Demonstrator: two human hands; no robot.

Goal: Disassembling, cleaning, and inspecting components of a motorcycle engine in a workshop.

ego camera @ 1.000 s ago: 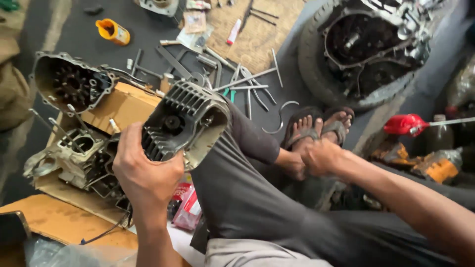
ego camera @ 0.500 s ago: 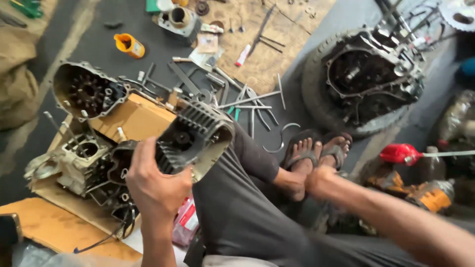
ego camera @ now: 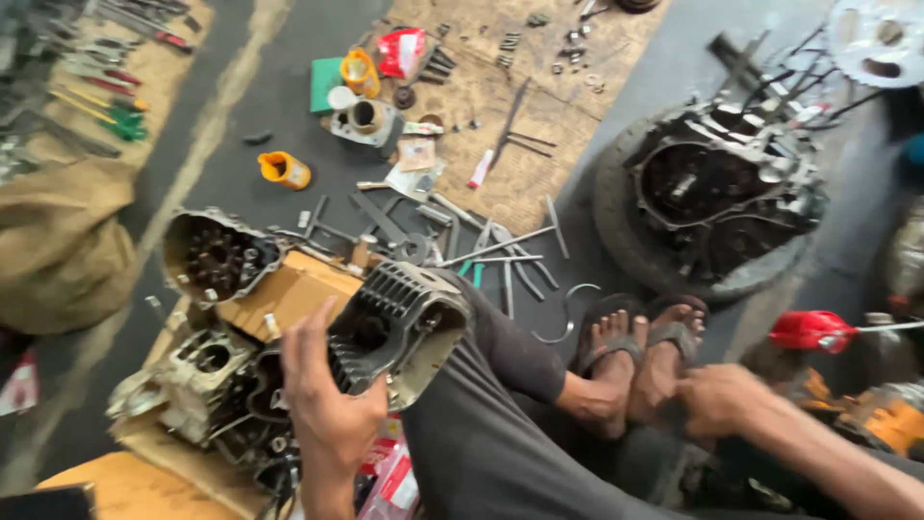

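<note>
Left hand [ego camera: 327,409] wraps finned engine cylinder [ego camera: 399,327] on knee; keep firm grip. Right hand [ego camera: 717,397] loosely curled, empty, near sandalled feet [ego camera: 640,351].

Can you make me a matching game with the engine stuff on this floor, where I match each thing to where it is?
Things:
1. finned engine cylinder
2. orange cup
3. engine case
4. red oil can

Places:
A. inside a tyre
B. beside the right hand
C. held by the left hand on the knee
D. alone on the dark floor, far left

Pairs: 1-C, 2-D, 3-A, 4-B
</note>
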